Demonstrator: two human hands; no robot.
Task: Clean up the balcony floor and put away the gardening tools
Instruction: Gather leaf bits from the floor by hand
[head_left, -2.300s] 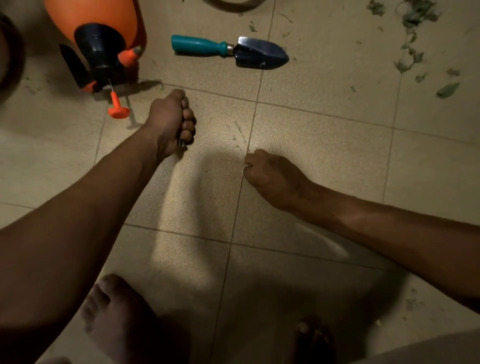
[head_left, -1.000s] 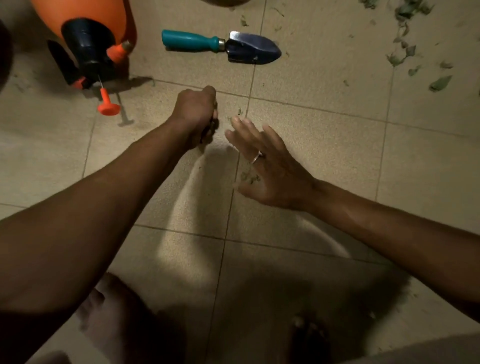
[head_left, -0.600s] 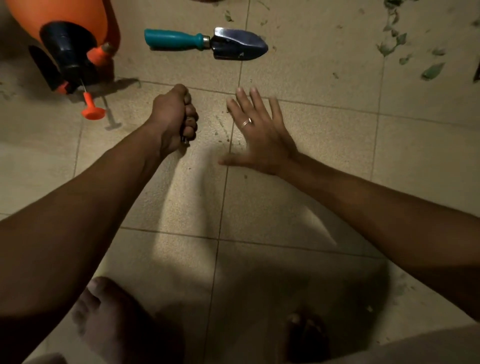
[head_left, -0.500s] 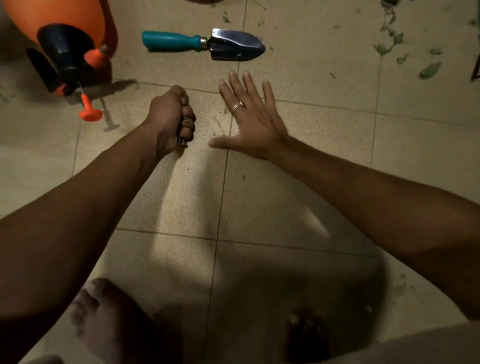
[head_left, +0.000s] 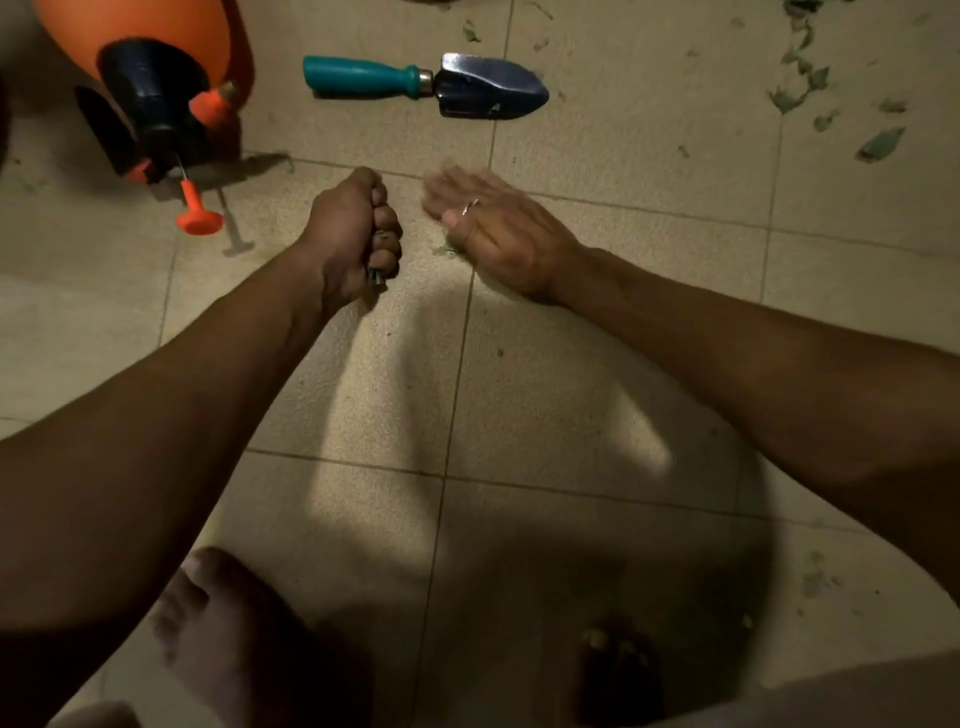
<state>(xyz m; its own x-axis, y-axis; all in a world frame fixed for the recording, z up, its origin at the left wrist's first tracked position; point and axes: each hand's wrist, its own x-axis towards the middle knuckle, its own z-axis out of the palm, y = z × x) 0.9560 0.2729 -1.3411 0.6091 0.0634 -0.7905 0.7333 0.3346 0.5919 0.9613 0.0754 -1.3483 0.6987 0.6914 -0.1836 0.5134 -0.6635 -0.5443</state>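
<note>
My left hand (head_left: 353, 236) is a closed fist on the beige tile floor, with bits of green leaf debris poking out between its fingers. Just to its right my right hand (head_left: 493, 228) lies flat and open, palm down on the tile, blurred by motion, a ring on one finger. A few leaf scraps (head_left: 444, 250) lie under its edge. A hand trowel (head_left: 431, 85) with a teal handle and dark metal blade lies on the floor beyond both hands.
An orange pressure sprayer (head_left: 150, 78) with a dark pump top lies at the top left. Scattered green leaf pieces (head_left: 831, 109) litter the tiles at the top right. My bare feet (head_left: 228, 639) are at the bottom.
My right hand has swept leftward and back across the tile toward my left fist, fingers now closer together. The left fist has stayed in place.
</note>
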